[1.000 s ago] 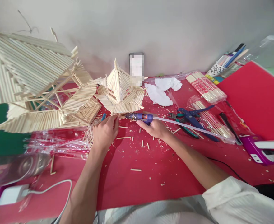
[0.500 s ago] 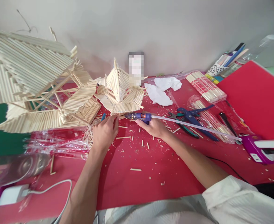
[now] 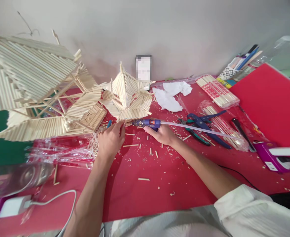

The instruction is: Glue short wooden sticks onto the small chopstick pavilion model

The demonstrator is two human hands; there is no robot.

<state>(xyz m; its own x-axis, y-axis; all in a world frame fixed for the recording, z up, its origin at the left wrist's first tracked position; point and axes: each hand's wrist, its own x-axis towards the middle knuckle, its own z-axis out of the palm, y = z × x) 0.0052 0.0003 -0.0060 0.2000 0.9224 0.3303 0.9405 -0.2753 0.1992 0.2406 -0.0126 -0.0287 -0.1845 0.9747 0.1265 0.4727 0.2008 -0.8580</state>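
My right hand grips a blue glue gun lying nearly flat, its nozzle pointing left at the base of a small stick-built roof model. A long clear glue stick trails from the gun to the right. My left hand is closed, its fingertips pinching something small at the model's front edge beside the nozzle. A blue handle pokes out just past that hand.
A large stick structure fills the left. Blue pliers, stick bundles, white tissue, a purple device, crinkled plastic and a white charger lie on the red table. Stick offcuts are scattered about.
Almost nothing has moved. The glue gun has crept slightly away from me toward the model; both hands hold their places.
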